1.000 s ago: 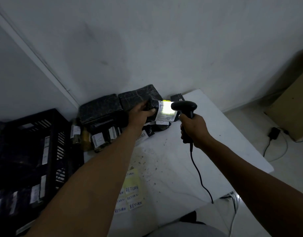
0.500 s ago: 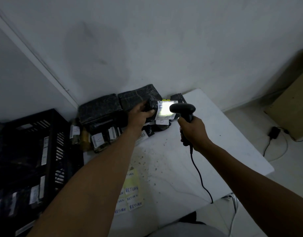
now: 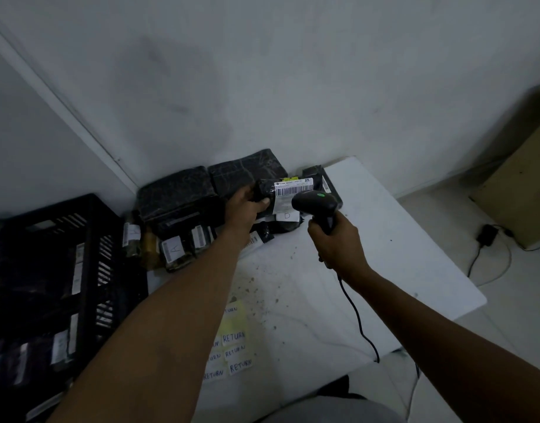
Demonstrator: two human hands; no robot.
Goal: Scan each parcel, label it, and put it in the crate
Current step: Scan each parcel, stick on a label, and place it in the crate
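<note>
While two hands [image 3: 293,227] grasping: one parcel [image 3: 290,193] left, one scanner [image 3: 316,204] right.

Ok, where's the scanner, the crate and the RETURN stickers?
scanner [image 3: 316,201], head view, top of its head.
crate [image 3: 88,239], head view, side wall.
RETURN stickers [image 3: 239,367], head view, lowest sticker.

Parcel [image 3: 264,190] glossy black plastic wrap; paper label [image 3: 290,195]; scanner [image 3: 316,203] matt black plastic.

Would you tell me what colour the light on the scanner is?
Green, on top of the scanner; head view.
</note>
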